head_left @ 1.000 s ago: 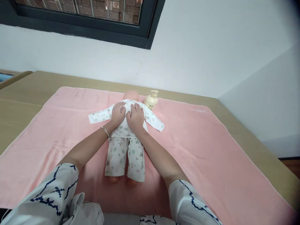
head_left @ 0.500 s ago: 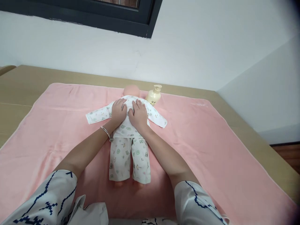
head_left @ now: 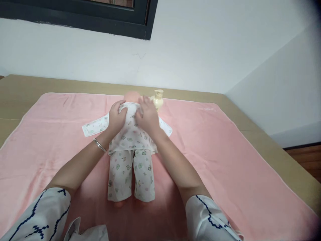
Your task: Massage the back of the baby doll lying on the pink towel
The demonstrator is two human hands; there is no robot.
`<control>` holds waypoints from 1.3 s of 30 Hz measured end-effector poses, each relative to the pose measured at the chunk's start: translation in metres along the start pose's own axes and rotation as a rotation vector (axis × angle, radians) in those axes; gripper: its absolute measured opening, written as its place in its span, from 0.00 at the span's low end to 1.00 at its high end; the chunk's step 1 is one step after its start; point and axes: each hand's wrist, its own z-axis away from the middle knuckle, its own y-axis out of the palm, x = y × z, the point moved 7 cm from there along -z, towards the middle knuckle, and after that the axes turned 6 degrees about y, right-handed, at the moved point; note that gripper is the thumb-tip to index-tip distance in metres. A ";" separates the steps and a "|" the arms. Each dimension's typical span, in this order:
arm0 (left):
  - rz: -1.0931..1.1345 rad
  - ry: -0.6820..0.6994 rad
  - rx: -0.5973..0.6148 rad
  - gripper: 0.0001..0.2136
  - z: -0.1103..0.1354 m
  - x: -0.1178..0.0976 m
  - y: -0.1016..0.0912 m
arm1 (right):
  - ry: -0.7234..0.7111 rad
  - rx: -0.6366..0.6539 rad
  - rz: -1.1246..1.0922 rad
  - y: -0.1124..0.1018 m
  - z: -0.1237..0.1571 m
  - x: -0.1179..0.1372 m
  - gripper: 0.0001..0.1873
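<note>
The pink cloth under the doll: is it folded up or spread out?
Spread out: the pink cloth lies open across the table, reaching well past the doll on both sides, with some creases.

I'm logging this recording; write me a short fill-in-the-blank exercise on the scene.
1. The dressed doll lies on a cloth whose colour is ____.
2. The arm that wears the silver bracelet is the person's ____ one.
3. The hand nearer the pump bottle is the person's ____ one.

Missing words: pink; left; right.
</note>
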 end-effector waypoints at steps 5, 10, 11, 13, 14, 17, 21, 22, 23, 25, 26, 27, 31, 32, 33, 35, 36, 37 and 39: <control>0.176 0.145 0.238 0.27 -0.050 -0.029 0.052 | 0.155 -0.250 -0.088 -0.059 -0.041 -0.055 0.29; 0.220 0.260 0.391 0.29 -0.090 -0.017 0.119 | 0.137 -0.040 -0.046 -0.045 -0.058 -0.073 0.28; 0.250 0.253 0.415 0.29 -0.093 -0.011 0.129 | 0.117 -0.010 -0.031 -0.040 -0.057 -0.072 0.27; 0.303 0.238 0.434 0.29 -0.096 -0.004 0.142 | 0.069 0.020 0.011 -0.033 -0.054 -0.069 0.25; 0.330 0.232 0.432 0.29 -0.097 -0.003 0.144 | 0.047 0.022 0.033 -0.031 -0.052 -0.067 0.24; 0.496 0.129 0.422 0.33 -0.093 -0.014 0.138 | 0.005 0.001 0.080 -0.029 -0.051 -0.063 0.22; 0.912 -0.343 0.415 0.36 -0.068 -0.043 0.111 | 0.053 0.001 0.172 -0.026 -0.050 -0.060 0.23; 1.018 -0.502 0.382 0.34 -0.057 -0.048 0.103 | 0.074 0.009 0.203 -0.024 -0.048 -0.059 0.24; 1.152 -0.639 0.332 0.32 -0.047 -0.054 0.094 | 0.094 0.018 0.233 -0.022 -0.046 -0.057 0.25; 1.291 -0.809 0.255 0.31 -0.026 -0.061 0.077 | 0.129 0.028 0.279 -0.020 -0.041 -0.052 0.27; 1.320 -0.864 0.219 0.31 -0.017 -0.061 0.069 | 0.143 0.029 0.292 -0.020 -0.038 -0.048 0.28; 1.317 -0.906 0.190 0.30 -0.009 -0.059 0.062 | 0.154 0.026 0.294 -0.020 -0.035 -0.043 0.27; 1.230 -1.022 0.155 0.29 0.018 -0.055 0.040 | 0.088 0.054 0.201 -0.021 -0.021 -0.005 0.20; 1.231 -1.027 0.179 0.27 0.021 -0.060 0.035 | 0.044 0.083 0.152 -0.021 -0.016 0.009 0.20; 1.251 -1.010 0.218 0.26 0.023 -0.069 0.029 | 0.000 0.111 0.099 -0.020 -0.009 0.025 0.21; 1.306 -0.929 0.318 0.28 0.023 -0.093 0.012 | -0.102 0.144 -0.007 -0.024 0.009 0.058 0.24; 1.330 -0.866 0.373 0.31 0.022 -0.107 0.001 | -0.124 0.118 -0.022 -0.031 0.019 0.072 0.26; 1.323 -0.816 0.400 0.33 0.023 -0.118 -0.013 | -0.174 0.078 -0.046 -0.040 0.031 0.086 0.28; 1.295 -0.733 0.428 0.36 0.026 -0.138 -0.040 | -0.333 0.029 -0.131 -0.058 0.059 0.115 0.31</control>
